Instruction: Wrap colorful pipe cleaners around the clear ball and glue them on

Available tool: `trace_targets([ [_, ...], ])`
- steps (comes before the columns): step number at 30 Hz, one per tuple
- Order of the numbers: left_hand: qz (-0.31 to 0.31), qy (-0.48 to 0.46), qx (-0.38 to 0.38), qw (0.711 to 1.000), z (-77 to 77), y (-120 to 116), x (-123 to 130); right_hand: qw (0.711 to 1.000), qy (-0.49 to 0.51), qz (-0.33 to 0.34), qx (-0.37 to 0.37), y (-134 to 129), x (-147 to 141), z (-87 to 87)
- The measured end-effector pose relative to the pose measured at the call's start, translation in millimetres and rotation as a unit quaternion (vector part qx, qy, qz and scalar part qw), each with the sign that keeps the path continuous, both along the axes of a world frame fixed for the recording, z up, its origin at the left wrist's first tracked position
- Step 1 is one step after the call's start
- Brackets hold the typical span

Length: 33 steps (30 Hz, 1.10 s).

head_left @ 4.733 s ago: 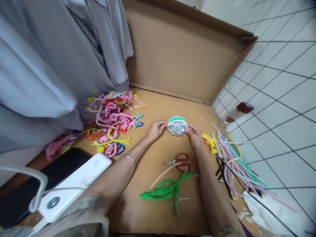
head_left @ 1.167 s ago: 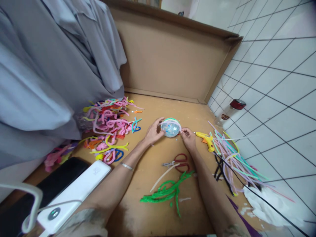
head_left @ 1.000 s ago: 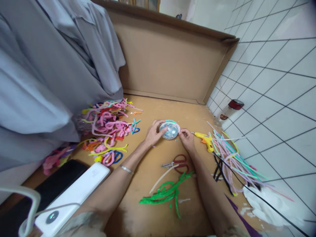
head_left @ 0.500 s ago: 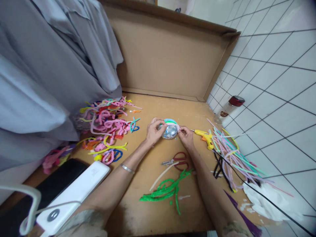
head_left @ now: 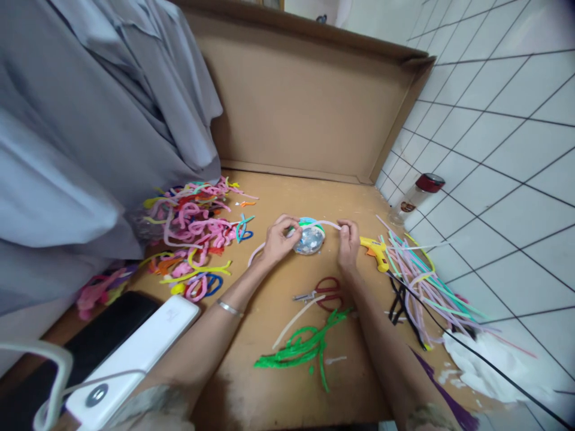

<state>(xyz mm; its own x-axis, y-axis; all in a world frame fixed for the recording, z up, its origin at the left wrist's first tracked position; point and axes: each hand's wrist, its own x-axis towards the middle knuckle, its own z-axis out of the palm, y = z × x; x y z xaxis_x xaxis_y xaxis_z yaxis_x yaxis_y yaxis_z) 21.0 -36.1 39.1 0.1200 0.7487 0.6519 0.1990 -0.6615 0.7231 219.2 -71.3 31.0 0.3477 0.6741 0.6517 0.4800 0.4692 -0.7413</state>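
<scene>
While my left hand (head_left: 281, 240) bends inward, pinching the pale strip (head_left: 329, 224) against the ball (head_left: 309, 239) above the table (head_left: 251, 383), my right hand (head_left: 348, 239) holds the strip in closed fingers beside the glue gun (head_left: 376, 251). Earlier at the ball's edge, it has moved right, drawing the strip outward.

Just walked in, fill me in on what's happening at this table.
A person is working on a clear ball with both hands. The left hand grips its side, while the right hand holds out one end of a pale strip that runs across the top. Scissors and green strips lie nearer the person, and a glue gun lies to the right.
</scene>
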Motion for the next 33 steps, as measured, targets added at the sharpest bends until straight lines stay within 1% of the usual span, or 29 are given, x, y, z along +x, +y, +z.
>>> trace_targets([
  [1, -0.001, 0.003, 0.002, 1.000, 0.0, 0, 0, 0.999, -0.014, -0.017, 0.030, -1, -2, 5.5],
  [3, 0.001, 0.008, 0.006, 1.000, 0.3, 0, 0, 0.993, -0.086, -0.019, 0.073, -3, -4, 15.5],
  [6, 0.004, 0.013, 0.017, 1.000, 1.2, -1, 0, 0.968, -0.236, -0.019, 0.088, -4, -8, 23.8],
  [8, 0.005, 0.014, 0.024, 1.000, 1.7, -1, 1, 0.948, -0.306, -0.033, 0.083, -4, -10, 24.3],
  [10, 0.005, 0.016, 0.025, 1.000, 2.0, -1, 1, 0.936, -0.341, -0.046, 0.075, -5, -11, 23.0],
  [13, 0.004, 0.020, 0.016, 1.000, 1.6, -1, 1, 0.930, -0.358, -0.057, 0.063, -6, -14, 20.8],
  [15, 0.006, 0.019, 0.014, 1.000, 1.0, 0, 0, 0.932, -0.356, -0.049, 0.055, -7, -15, 19.4],
  [19, 0.009, 0.026, 0.007, 1.000, -0.3, 2, 0, 0.948, -0.317, 0.007, 0.017, -7, -18, 17.1],
  [23, 0.015, 0.040, 0.001, 0.999, -0.7, 2, 0, 0.970, -0.235, 0.056, -0.017, -5, -19, 17.7],
  [26, 0.020, 0.040, 0.003, 0.999, -0.4, 1, 0, 0.984, -0.155, 0.068, -0.049, -4, -19, 18.8],
  [30, 0.027, 0.043, 0.010, 0.999, 0.7, 0, 2, 0.985, -0.064, 0.100, -0.124, 0, -18, 18.0],
  [31, 0.028, 0.044, 0.012, 0.999, 1.0, -1, 2, 0.984, -0.052, 0.105, -0.132, 1, -17, 17.6],
  [33, 0.029, 0.049, 0.012, 0.998, 1.4, -1, 3, 0.987, -0.045, 0.104, -0.117, 3, -15, 16.9],
])
